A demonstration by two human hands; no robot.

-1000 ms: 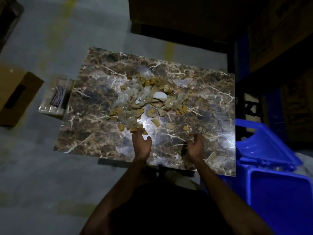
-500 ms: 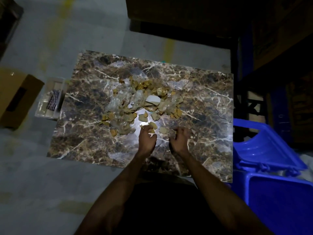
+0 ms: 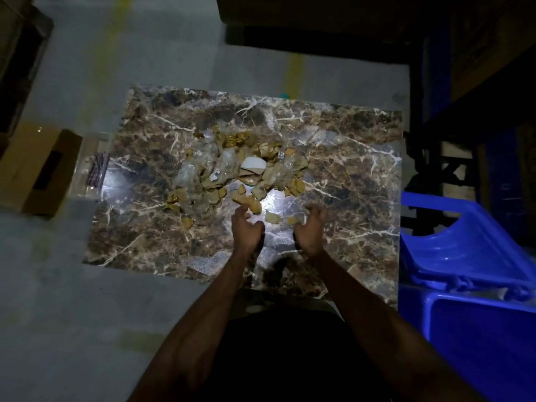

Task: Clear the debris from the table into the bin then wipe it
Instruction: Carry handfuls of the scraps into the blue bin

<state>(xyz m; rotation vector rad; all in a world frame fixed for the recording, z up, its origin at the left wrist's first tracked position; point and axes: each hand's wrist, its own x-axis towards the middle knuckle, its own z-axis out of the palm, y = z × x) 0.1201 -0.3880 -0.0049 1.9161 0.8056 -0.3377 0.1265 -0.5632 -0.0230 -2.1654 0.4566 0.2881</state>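
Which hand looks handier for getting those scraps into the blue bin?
Probably the right hand: it hovers beside loose scraps and is on the same side as the blue bin. The left hand is farther away.

Left hand [image 3: 246, 230] and right hand [image 3: 309, 232] extended forward, palms facing, fingers loosely curled.

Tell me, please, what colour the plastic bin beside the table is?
The open plastic bin is bright blue, clearest in the head view, at the right.

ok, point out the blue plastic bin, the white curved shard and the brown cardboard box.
blue plastic bin [image 3: 475, 338]: head view, front wall.
white curved shard [image 3: 251, 163]: head view, its middle.
brown cardboard box [image 3: 37, 166]: head view, top face.
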